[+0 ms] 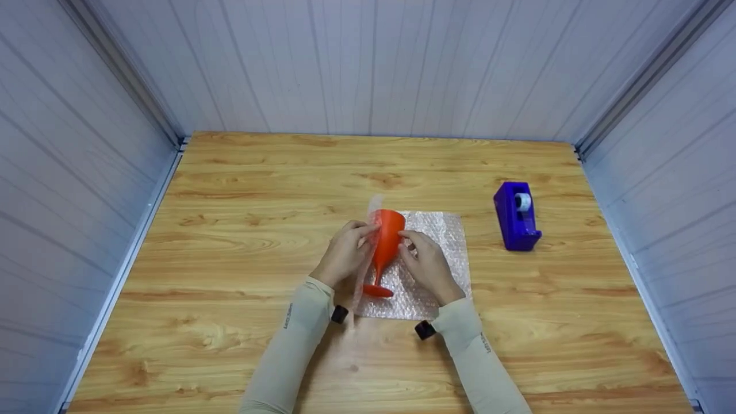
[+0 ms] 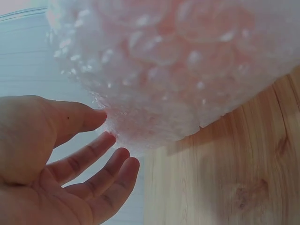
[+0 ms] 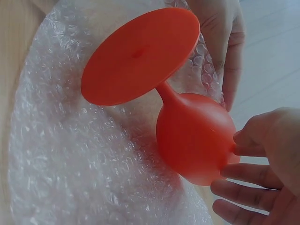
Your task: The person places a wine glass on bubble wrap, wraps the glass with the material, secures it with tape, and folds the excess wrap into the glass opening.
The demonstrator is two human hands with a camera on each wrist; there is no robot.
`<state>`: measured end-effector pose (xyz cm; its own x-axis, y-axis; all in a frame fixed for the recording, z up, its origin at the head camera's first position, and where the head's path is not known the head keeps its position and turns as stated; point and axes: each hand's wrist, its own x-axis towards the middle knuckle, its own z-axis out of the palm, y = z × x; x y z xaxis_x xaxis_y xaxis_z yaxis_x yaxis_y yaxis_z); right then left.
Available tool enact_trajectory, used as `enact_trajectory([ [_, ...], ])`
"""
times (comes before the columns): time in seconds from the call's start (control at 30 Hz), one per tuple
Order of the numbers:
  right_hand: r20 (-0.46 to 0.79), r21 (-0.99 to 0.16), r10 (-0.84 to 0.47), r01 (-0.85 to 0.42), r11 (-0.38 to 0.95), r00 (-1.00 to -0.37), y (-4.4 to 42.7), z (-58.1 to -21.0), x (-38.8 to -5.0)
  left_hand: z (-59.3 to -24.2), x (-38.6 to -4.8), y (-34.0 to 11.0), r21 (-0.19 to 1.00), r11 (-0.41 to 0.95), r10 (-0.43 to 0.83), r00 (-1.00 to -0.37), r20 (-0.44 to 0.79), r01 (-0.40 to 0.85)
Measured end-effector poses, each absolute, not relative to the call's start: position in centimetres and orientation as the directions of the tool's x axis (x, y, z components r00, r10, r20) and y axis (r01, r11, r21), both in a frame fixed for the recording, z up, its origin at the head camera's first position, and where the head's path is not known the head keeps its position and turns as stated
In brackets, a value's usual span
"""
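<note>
Tape dispenser right of bubble wrap. Left hand pinching wrap; right hand spread, touching goblet.

Orange-red goblet on bubble wrap

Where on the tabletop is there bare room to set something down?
Bare tabletop lies between the left wall and left grip, behind the bubble wrap up to the back wall, and, more narrowly, between wrap and tape dispenser. The middle is crowded: wrap, orange goblet, left grip, right grip.
</note>
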<state>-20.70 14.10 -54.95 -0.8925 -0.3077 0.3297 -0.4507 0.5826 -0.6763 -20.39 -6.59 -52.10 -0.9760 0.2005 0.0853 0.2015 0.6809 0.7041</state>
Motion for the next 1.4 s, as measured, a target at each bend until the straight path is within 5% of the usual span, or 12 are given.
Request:
enact_trajectory([
  [0.87,0.369,-0.667,-0.327,-0.493,0.559,-0.87,14.52,-55.3,-20.72,-52.37,-20.34,-5.95,0.69,0.688,0.177,-0.974,0.142,0.225],
  [1.4,0.213,-0.738,-0.38,-0.403,0.541,-0.9,14.99,-55.73,-20.49,-52.35,-20.35,-5.58,0.731,0.659,0.183,-0.981,0.07,0.175],
])
